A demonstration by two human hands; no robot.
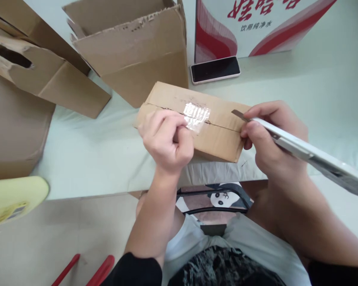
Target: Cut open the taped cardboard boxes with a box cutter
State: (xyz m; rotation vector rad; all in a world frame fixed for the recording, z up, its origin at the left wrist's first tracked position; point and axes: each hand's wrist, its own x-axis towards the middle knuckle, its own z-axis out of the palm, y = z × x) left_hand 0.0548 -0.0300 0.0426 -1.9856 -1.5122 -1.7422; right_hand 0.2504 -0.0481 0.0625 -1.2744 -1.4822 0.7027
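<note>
A small cardboard box (219, 139) lies on the table, a dark seam running along its top. Across the middle of that seam sticks a shiny patch of clear tape (197, 115). My left hand (168, 137) is curled closed on the box, thumb pressed to the fingers at the tape's left edge. Whatever it may pinch is hidden. In my right hand (274, 135) is a utility knife (310, 153) with a white handle. Its bare blade (238, 114) points left, just above the right part of the box top. My right fingertips are close to the blade's base.
Behind stands an open carton (146, 55), with more cardboard boxes (50, 71) at left. A phone (215, 70) lies before a red and white carton (256, 28). The pale green tablecloth (107, 159) ends near my lap. A yellow-green object (18, 194) juts in at left.
</note>
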